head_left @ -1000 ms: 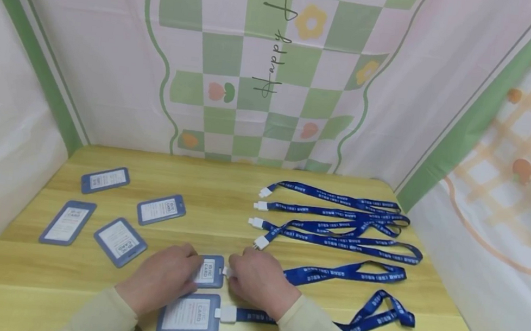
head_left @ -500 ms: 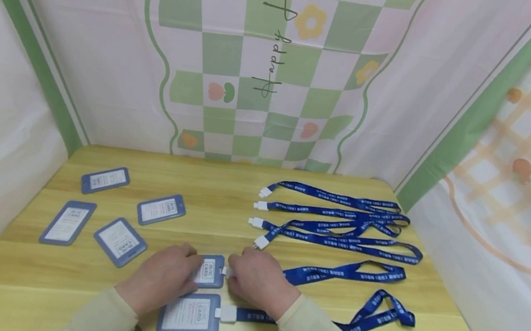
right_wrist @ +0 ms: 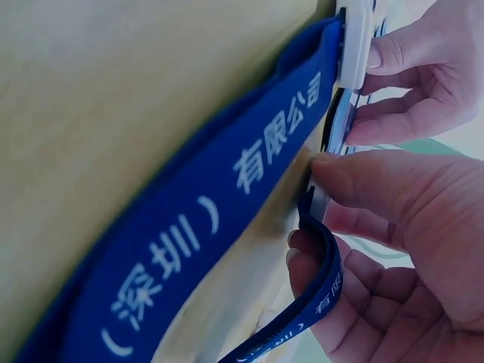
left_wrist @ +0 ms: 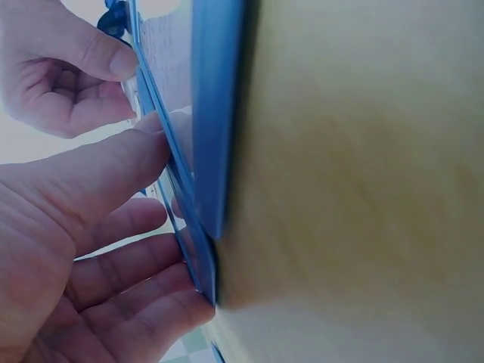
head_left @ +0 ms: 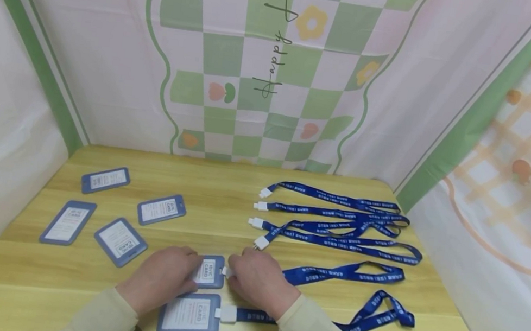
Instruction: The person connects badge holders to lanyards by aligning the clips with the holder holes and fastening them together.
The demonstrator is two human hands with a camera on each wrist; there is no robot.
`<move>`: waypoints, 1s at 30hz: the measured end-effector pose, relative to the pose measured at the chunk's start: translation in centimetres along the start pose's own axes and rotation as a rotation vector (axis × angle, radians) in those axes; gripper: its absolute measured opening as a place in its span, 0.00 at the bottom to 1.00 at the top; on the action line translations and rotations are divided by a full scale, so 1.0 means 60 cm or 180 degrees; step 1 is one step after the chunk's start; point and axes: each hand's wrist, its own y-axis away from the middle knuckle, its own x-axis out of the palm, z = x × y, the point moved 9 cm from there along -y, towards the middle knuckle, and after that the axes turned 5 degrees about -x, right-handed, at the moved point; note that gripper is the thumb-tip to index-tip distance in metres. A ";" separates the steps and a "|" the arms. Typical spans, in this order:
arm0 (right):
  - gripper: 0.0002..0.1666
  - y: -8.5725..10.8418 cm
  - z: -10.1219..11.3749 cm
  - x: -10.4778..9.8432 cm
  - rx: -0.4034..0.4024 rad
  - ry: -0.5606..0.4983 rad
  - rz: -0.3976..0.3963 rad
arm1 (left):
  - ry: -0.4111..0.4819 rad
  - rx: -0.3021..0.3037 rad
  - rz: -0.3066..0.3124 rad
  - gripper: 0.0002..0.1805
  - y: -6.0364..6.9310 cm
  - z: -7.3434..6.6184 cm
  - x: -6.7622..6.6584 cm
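My left hand (head_left: 161,276) grips a blue-framed ID card holder (head_left: 211,271) by its edges, thumb on the near side and fingers on the far one in the left wrist view. Facing it, my right hand (head_left: 259,279) pinches the white clip end of a blue lanyard (head_left: 344,273); the strap trails off to the right. The clip meets the holder's slot end, but the fingers hide most of it, so I cannot tell whether it is hooked through. Just below lies another card holder (head_left: 189,315), joined by a white clip (head_left: 228,313) to a second blue lanyard (head_left: 252,316).
Several loose card holders (head_left: 120,242) lie on the left of the wooden table (head_left: 223,193). Several blue lanyards (head_left: 334,213) with white clips stretch across the back right, some overlapping. A patterned cloth (head_left: 256,77) hangs behind the table's far edge.
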 end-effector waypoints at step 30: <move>0.08 -0.006 0.007 0.006 -0.0068 -0.0043 -0.0030 | 0.0119 -0.0005 -0.0091 0.18 -0.003 0.005 -0.001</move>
